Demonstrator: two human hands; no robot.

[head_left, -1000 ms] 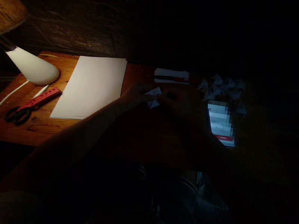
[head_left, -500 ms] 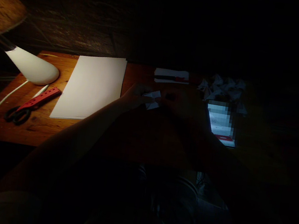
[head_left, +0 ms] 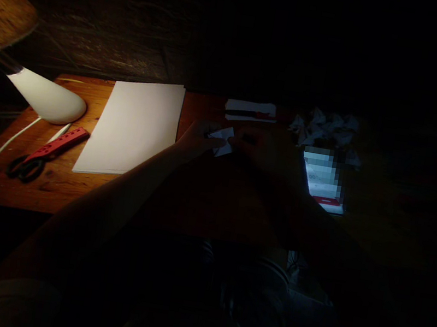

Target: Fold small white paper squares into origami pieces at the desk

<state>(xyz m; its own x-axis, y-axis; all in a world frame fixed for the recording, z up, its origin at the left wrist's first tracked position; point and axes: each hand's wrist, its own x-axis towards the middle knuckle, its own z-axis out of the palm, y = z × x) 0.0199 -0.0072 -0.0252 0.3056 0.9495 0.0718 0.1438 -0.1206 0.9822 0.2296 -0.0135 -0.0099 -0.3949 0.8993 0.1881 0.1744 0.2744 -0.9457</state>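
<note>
A small folded piece of white paper (head_left: 223, 149) is held up between my two hands above the middle of the wooden table (head_left: 72, 198). My left hand (head_left: 196, 139) pinches its left side, the thumb lying across the paper. On the right edge, the fingertips of my right hand (head_left: 252, 145) are closed; that hand is in deep shadow and its fingers show only faintly. Behind the hands lies a stack of white paper strips (head_left: 250, 105) with a dark and red pen-like tool (head_left: 257, 115) across it.
A stack of large white sheets (head_left: 135, 128) lies left of my hands. Scissors with black handles (head_left: 27, 167), a red slotted piece (head_left: 58, 145) and a lamp (head_left: 46, 97) with a cord stand farther left. On the right are a lit phone (head_left: 321, 180) and several folded paper pieces (head_left: 326, 128).
The folded paper has shifted slightly up and left and tilted a little in my fingers. Both hands keep their hold; the things on the table have not moved.
</note>
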